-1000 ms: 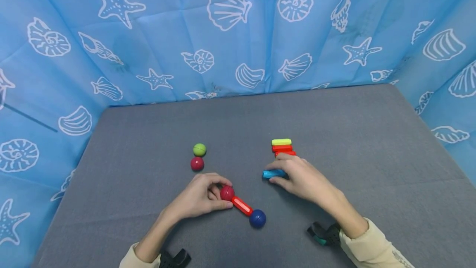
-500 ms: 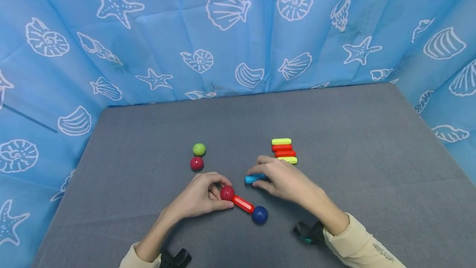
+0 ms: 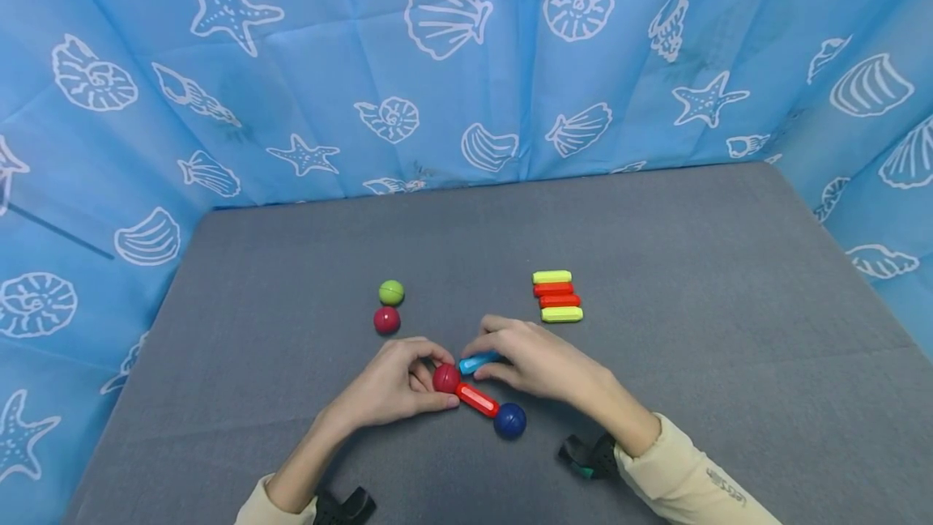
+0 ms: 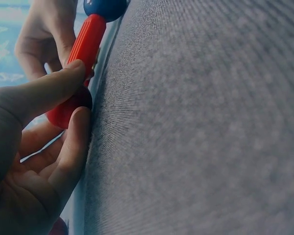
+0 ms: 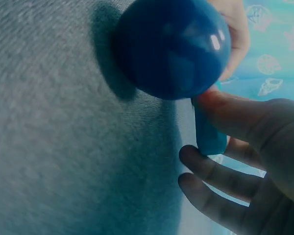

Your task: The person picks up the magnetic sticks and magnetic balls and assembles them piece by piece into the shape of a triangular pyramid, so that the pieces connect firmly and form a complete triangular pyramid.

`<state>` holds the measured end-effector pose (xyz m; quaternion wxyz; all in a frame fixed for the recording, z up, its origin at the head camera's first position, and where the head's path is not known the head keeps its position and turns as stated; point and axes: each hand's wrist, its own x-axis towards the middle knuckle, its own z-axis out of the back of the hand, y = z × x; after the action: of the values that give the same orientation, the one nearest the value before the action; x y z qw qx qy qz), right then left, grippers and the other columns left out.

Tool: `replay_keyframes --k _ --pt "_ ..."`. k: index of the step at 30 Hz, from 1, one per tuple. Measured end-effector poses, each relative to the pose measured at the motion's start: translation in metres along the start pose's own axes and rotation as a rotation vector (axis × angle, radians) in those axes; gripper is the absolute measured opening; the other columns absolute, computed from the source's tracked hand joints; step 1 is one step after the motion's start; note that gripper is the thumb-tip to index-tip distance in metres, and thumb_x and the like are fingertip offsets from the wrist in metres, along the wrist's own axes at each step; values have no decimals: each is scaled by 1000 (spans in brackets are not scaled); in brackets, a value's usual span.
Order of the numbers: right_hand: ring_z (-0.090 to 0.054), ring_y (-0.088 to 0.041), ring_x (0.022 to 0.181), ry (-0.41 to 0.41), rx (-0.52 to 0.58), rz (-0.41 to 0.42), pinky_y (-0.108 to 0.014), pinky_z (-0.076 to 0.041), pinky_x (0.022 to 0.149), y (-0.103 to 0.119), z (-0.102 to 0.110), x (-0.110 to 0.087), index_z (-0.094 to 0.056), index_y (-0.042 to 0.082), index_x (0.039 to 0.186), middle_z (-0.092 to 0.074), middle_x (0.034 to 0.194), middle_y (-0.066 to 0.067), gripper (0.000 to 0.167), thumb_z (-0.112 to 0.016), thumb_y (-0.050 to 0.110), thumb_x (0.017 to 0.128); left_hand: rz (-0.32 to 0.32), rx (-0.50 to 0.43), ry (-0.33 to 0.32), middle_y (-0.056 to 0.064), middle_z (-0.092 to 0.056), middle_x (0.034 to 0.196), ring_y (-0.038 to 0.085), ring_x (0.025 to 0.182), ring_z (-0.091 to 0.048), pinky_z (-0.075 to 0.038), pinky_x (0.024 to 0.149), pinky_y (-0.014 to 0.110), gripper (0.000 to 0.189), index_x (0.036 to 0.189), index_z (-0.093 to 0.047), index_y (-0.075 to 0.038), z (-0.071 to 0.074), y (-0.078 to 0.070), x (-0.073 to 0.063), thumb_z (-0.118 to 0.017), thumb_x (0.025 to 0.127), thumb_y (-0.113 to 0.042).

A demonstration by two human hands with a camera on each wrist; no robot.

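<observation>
My left hand [image 3: 404,383] pinches a red ball [image 3: 446,378] between thumb and fingers, low over the cloth. Joined to that ball is a red rod [image 3: 478,399], and a dark blue ball [image 3: 509,421] sits at the rod's other end. In my right hand [image 3: 535,359] a light blue rod [image 3: 477,362] is held between thumb and fingers, its free end close beside the red ball; whether they touch I cannot tell. The right wrist view shows the dark blue ball [image 5: 171,46] large, in front of the light blue rod [image 5: 210,132].
Beyond my left hand lie a green ball [image 3: 391,292] and another red ball [image 3: 386,320]. Several yellow and red rods [image 3: 557,300] lie side by side beyond my right hand. A grey cloth [image 3: 692,306] covers the table, with a blue shell-print curtain [image 3: 452,87] behind.
My right hand has carried the light blue rod left and nearer, up to the red ball, uncovering a yellow rod. The dark blue ball end swung slightly right and away from me.
</observation>
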<state>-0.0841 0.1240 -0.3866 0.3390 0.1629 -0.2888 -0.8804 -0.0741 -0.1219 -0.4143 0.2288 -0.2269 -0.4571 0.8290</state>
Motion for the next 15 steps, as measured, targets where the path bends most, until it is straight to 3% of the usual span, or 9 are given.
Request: replay_keyframes --k 15 --pt "-55 -3 81 0 76 13 -18 -48 74 -10 -2 0 -76 16 116 -65 99 4 26 -76 26 93 8 -16 3 5 -69 97 4 66 -67 -60 64 23 37 112 -71 -8 -1 -1 0 -88 81 -20"
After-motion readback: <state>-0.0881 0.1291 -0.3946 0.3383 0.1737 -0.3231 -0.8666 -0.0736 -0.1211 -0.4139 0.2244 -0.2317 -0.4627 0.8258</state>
